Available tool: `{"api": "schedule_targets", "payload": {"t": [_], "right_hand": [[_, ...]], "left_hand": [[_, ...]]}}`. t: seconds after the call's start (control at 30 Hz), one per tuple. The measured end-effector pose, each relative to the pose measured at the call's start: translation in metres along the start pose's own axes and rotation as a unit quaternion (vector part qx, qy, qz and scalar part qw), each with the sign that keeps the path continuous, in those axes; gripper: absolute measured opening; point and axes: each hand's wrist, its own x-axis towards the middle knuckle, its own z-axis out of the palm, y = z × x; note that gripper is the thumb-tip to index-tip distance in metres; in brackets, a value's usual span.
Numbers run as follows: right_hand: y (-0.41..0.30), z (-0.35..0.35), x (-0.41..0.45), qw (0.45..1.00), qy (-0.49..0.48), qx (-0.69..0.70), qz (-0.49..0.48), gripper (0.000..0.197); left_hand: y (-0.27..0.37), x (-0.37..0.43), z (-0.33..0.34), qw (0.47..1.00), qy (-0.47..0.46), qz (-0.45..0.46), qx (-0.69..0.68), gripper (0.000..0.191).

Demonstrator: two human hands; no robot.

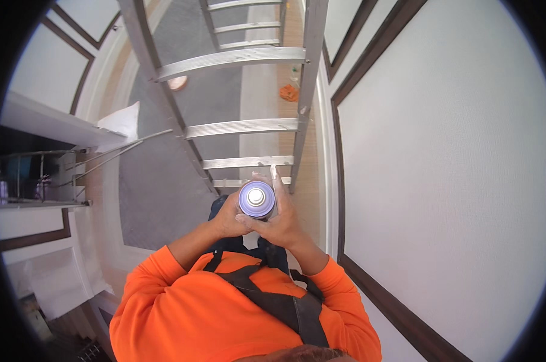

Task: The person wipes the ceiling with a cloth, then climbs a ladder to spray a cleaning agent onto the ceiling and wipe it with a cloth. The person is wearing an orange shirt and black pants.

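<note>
An aerosol can (257, 209) stands upright in front of my chest, seen from above, with a lilac top and a bare metal valve in the middle. My left hand (230, 218) wraps its left side. From the right, my right hand (283, 221) grips it too, the thumb lying across the near side. White residue marks the fingers, and something white shows at my right index fingertip; whether it is smeared filler or a small object I cannot tell. Beyond the can rises an aluminium ladder (242, 127), its lowest visible rung partly hidden by my hands.
A white wall panel (440, 172) with dark brown moulding (337, 181) runs along my right. An orange cloth (289, 92) and a clear bottle (295, 72) lie past the ladder. A round pale container (178, 83) sits left of them. Metal framing (42, 176) stands at left.
</note>
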Motion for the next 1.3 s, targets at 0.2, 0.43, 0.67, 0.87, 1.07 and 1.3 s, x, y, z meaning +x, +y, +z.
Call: {"api": "schedule_targets", "payload": {"t": [0.2, 0.43, 0.67, 0.87, 1.07, 1.3], "right_hand": [[-0.015, 0.015, -0.012, 0.993, -0.014, -0.03, -0.112, 0.113], [0.059, 0.066, -0.02, 0.991, 0.12, -0.02, 0.052, 0.026], [0.096, 0.247, 0.045, 0.984, 0.023, -0.047, 0.173, 0.022], [0.17, 0.432, 0.128, 0.937, -0.103, -0.104, 0.316, 0.027], [0.244, 0.518, 0.209, 0.93, -0.063, -0.102, 0.348, 0.03], [0.42, 0.505, 0.311, 0.874, 0.051, -0.197, 0.441, 0.031]], "left_hand": [[0.025, -0.041, 0.003, 0.987, 0.142, 0.038, -0.063, 0.051], [0.001, -0.113, -0.075, 0.971, 0.235, -0.016, -0.035, 0.065], [-0.083, -0.213, -0.232, 0.95, 0.306, -0.061, 0.016, 0.07], [-0.155, -0.269, -0.389, 0.928, 0.371, -0.009, 0.033, 0.071], [-0.177, -0.279, -0.526, 0.914, 0.4, -0.042, 0.057, 0.076], [-0.211, -0.196, -0.634, 0.889, 0.428, -0.092, 0.13, 0.081]]}}
